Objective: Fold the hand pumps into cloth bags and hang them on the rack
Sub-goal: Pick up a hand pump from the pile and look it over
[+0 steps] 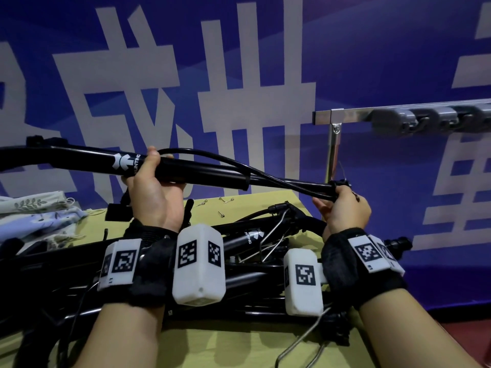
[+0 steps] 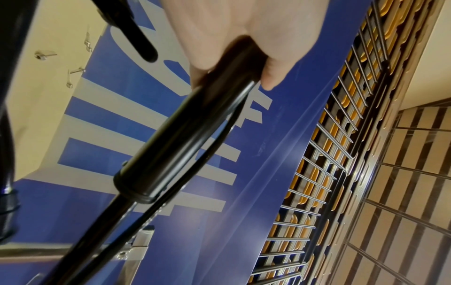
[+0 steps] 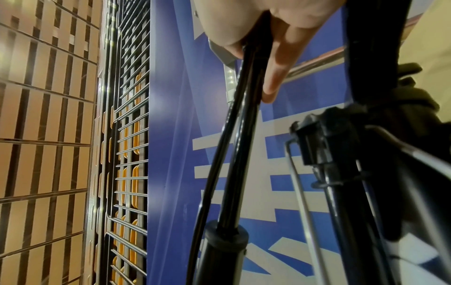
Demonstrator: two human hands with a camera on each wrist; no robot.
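Right hand [image 3: 268, 29], top of frame: fingers curled round a thin black rod and hose [image 3: 246, 81], one finger extended down beside them. The rod enters a black pump barrel [image 3: 219, 256] below. To the right, more black pumps [image 3: 341, 154] with a wire foot loop [image 3: 302, 202]; blue banner [image 3: 171, 135] and slatted wall [image 3: 48, 135] behind.
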